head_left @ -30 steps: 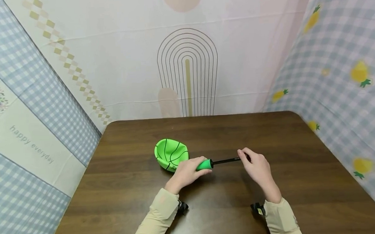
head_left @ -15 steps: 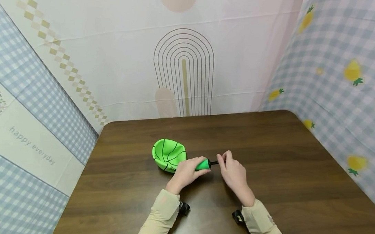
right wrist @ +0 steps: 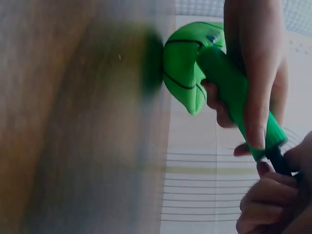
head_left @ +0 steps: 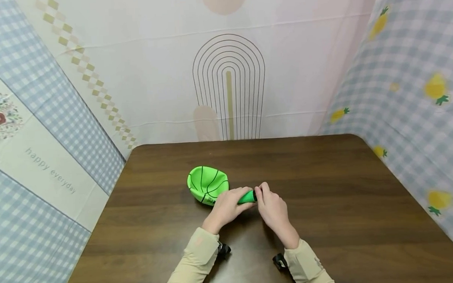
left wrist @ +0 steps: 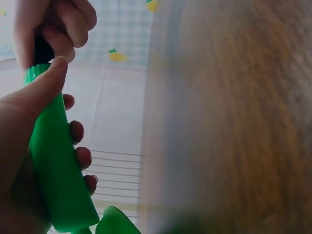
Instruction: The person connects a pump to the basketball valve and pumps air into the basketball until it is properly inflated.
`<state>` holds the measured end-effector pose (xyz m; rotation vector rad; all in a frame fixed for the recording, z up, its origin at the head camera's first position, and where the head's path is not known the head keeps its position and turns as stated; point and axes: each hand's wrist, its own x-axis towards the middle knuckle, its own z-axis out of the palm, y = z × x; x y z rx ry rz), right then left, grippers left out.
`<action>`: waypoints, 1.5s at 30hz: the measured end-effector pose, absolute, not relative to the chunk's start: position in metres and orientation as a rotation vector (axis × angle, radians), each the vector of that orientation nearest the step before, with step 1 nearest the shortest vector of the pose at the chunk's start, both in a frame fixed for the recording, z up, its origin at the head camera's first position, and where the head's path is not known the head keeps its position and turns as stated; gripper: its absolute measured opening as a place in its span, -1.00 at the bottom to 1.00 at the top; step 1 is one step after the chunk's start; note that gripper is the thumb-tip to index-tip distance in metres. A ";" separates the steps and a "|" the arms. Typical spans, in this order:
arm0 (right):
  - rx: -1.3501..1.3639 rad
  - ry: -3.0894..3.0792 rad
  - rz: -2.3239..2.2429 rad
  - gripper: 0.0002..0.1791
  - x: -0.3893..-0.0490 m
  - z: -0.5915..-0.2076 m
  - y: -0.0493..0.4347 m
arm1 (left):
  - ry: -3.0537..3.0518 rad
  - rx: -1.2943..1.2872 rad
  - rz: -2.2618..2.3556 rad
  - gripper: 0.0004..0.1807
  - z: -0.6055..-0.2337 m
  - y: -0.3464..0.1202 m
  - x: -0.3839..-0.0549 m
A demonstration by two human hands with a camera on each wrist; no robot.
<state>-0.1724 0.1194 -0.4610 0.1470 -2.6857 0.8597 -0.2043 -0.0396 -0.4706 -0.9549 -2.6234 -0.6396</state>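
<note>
A caved-in green ball [head_left: 208, 183] with black lines lies on the table, its hollow facing up. Beside it, my left hand [head_left: 226, 209] grips the green barrel of a hand pump [head_left: 246, 197], fingers wrapped round it in the left wrist view. The barrel's other end points toward the ball; its nozzle is mostly hidden. My right hand [head_left: 274, 208] holds the pump's black handle end, close against the barrel. In the right wrist view a short black length of the pump [right wrist: 277, 161] shows between barrel and right fingers.
The brown wooden table [head_left: 344, 187] has rounded far corners. A pale printed cloth [head_left: 153, 77] hangs behind it, with checked cloths [head_left: 402, 123] along the sides. Black wrist cameras [head_left: 224, 250] sit under both sleeves.
My right hand has moved left, pushing the black rod into the green barrel until hardly any of it shows. The left hand and the ball stay in place.
</note>
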 end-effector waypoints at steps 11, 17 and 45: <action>0.211 -2.754 0.900 -0.71 -0.178 -0.461 0.145 | -2.654 -0.985 -0.586 -0.62 -0.472 -0.039 -0.209; 0.117 -2.731 0.885 -0.70 -0.179 -0.451 0.172 | -2.695 -0.974 -0.612 -0.55 -0.472 -0.040 -0.210; -0.077 -2.611 0.908 -0.69 -0.182 -0.460 0.136 | -2.668 -0.962 -0.635 -0.62 -0.466 -0.033 -0.216</action>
